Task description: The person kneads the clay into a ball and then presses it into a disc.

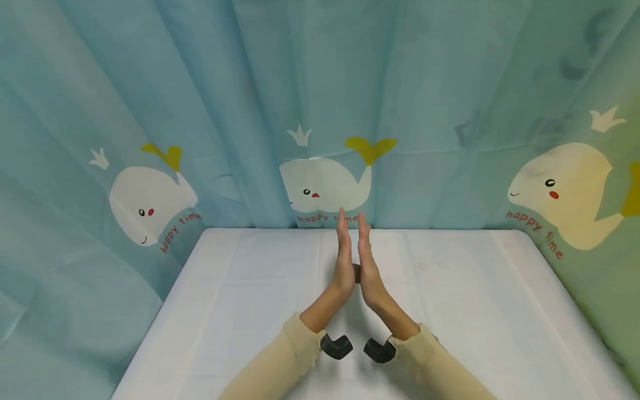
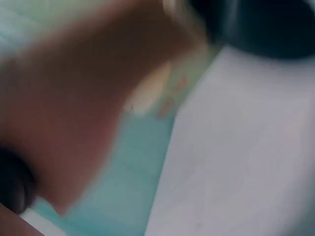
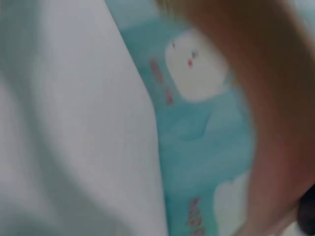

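Left hand (image 1: 343,261) and right hand (image 1: 369,269) stand upright, palm facing palm, over the middle of the white table in the head view. Their fingers are straight and point away towards the curtain. Between the lower palms sits a small dark brown thing (image 1: 357,273), touched from both sides; the hands hide most of it and its kind cannot be told. A dark rounded thing (image 2: 15,182) shows at the left edge of the left wrist view, and a dark thing (image 3: 307,211) at the right edge of the right wrist view. Both wrist views are blurred.
The white table (image 1: 250,278) reaches back to a blue-green curtain (image 1: 430,111) printed with white whales. Cream sleeves cover the forearms. Each wrist bears a black camera mount, the left mount (image 1: 336,346) and the right mount (image 1: 380,350) standing close together.
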Available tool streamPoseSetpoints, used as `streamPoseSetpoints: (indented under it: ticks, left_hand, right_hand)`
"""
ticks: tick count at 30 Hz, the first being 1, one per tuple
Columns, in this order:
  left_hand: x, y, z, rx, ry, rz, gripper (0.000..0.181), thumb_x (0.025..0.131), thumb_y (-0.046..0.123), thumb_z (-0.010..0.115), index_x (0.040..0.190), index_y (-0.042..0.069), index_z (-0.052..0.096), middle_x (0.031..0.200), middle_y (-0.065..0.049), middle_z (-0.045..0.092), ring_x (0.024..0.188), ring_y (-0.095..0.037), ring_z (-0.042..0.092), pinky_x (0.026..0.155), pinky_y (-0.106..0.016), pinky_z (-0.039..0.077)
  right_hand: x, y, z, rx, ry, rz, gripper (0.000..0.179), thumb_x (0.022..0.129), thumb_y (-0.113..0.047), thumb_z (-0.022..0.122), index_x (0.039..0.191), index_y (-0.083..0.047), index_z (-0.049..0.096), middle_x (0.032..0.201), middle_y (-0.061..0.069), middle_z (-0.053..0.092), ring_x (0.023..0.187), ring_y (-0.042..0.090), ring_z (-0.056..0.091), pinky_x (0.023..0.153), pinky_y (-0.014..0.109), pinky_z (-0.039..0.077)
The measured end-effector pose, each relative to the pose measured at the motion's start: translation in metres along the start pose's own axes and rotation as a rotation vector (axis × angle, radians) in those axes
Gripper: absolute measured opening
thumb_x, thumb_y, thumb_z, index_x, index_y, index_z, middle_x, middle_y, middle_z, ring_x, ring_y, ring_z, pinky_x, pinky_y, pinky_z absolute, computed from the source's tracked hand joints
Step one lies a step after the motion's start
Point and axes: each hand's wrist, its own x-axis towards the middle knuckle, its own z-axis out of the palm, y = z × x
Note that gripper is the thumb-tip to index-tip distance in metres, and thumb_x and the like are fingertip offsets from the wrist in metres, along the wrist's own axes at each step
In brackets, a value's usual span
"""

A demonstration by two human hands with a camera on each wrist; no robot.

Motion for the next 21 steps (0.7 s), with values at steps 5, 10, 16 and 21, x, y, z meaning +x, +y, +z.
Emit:
streamPoseSetpoints:
  ticks: [5, 10, 16, 21]
  left_hand:
    - [0.004, -0.004, -0.001, 0.082, -0.041, 0.010, 0.058, 0.111, 0.044, 0.006, 0.166, 0.029, -0.003, 0.172, 0.006, -0.005, 0.156, -0.014, -0.005, 0.122, -0.059, -0.003]
    - [-0.011, -0.004, 0.010, 0.092, -0.156, -0.041, 0.060, 0.110, 0.052, 0.005, 0.166, 0.033, -0.005, 0.172, 0.006, -0.006, 0.090, -0.014, 0.053, 0.078, -0.031, 0.044]
    - [-0.019, 0.014, 0.017, -0.001, -0.156, 0.016, 0.062, 0.110, 0.052, 0.005, 0.166, 0.027, -0.007, 0.171, 0.008, -0.011, 0.151, -0.012, 0.013, 0.122, -0.038, 0.013]
    - [-0.008, 0.021, 0.013, -0.025, -0.101, 0.009, 0.061, 0.110, 0.052, 0.006, 0.166, 0.029, -0.007, 0.171, 0.011, -0.009, 0.157, -0.014, -0.006, 0.125, -0.047, -0.003]
  right_hand:
    - [-0.004, -0.017, 0.002, 0.022, -0.005, -0.056, 0.055, 0.111, -0.044, 0.008, 0.165, -0.038, -0.002, 0.171, -0.013, -0.007, 0.155, 0.010, -0.012, 0.120, 0.063, -0.007]
    - [0.008, -0.019, -0.016, 0.045, 0.118, -0.026, 0.053, 0.111, -0.047, 0.009, 0.162, -0.047, -0.005, 0.169, -0.021, -0.004, 0.154, 0.003, -0.009, 0.123, 0.052, -0.005]
    - [0.015, -0.008, -0.024, 0.104, 0.161, 0.007, 0.052, 0.111, -0.048, 0.010, 0.160, -0.051, -0.006, 0.168, -0.024, -0.009, 0.153, 0.000, -0.013, 0.123, 0.047, -0.011]
    - [0.001, -0.001, -0.011, 0.086, 0.105, -0.018, 0.053, 0.112, -0.039, 0.006, 0.165, -0.037, -0.005, 0.170, -0.015, -0.008, 0.155, 0.007, -0.009, 0.124, 0.049, -0.005]
